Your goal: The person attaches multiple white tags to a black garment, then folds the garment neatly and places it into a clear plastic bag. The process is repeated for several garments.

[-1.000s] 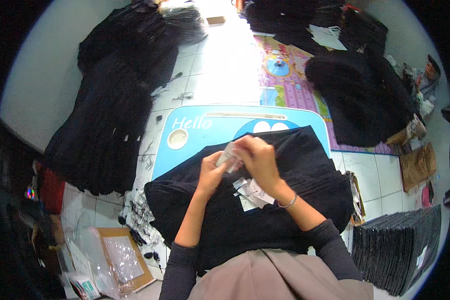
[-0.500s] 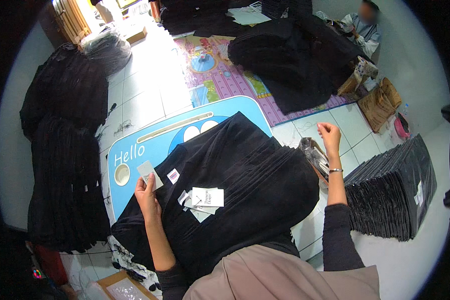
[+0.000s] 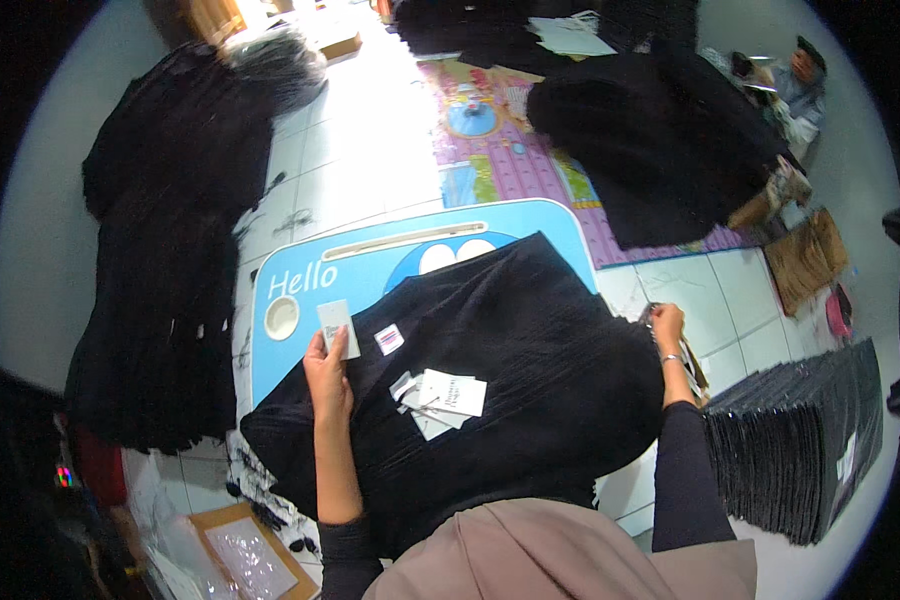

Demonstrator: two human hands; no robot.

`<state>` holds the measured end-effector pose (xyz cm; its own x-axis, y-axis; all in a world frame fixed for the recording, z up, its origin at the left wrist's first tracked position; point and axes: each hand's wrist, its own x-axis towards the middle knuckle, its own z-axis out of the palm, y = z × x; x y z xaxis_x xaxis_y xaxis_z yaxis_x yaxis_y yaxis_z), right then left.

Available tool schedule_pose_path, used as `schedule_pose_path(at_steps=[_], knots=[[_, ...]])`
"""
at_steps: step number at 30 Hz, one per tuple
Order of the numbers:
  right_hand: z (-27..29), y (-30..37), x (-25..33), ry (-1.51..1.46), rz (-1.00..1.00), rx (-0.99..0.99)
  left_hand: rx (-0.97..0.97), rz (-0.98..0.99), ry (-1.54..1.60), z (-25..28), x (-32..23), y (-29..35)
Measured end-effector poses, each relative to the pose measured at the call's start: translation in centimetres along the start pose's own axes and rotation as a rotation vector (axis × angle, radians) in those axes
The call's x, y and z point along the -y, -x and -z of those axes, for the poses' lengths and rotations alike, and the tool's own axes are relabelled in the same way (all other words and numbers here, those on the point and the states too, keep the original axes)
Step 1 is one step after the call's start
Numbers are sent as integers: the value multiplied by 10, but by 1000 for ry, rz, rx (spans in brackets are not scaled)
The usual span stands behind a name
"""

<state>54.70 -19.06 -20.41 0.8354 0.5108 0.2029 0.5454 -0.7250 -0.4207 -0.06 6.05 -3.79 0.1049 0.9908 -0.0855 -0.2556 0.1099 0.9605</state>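
Head view: black garment stack (image 3: pixel 530 330) lies on blue surface (image 3: pixel 305 245). Left hand (image 3: pixel 328 382) by stack's upper-left edge, fingers pinching white hang tag (image 3: pixel 337 318). Right hand (image 3: pixel 671 330) at stack's right edge, fingers curled; can't tell if gripping anything. Bunched white tags (image 3: pixel 462 396) and small square label (image 3: pixel 388 339) on stack; plastic-wrapped pile (image 3: pixel 770 460) right of it.

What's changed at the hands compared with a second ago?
The left hand has moved left, holding the white card both hands were on. The right hand has let go of it and moved right, to the right edge of the black cloth; its grip is unclear. The loose tags stay on the cloth.
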Motion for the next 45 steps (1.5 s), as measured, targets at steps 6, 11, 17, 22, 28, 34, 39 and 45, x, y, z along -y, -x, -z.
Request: schedule_pose_path(at_steps=[6,11,17,22,28,34,39,45], knots=[[62,-39,24,550,120,-61,-57,-11,42,-4,-2,2],[161,-54,191,-34,274,-198,100,-14,67,-12,-10,7],[135,64,411,-1038,796,606,460,84,50,-17,-20,16],[70,144,479,-1092,558,1137,412,99,211,-13,-18,16],[59,139,478,-1965,-89,1045,374,108,129,-13,-15,15],[71,135,461,-1119,667,398,238,-44,144,-22,-17,14],[72,154,465,-1023,738,707,274,10,225,-17,-18,15],[70,161,463,-982,778,716,212,51,251,-16,-18,14]])
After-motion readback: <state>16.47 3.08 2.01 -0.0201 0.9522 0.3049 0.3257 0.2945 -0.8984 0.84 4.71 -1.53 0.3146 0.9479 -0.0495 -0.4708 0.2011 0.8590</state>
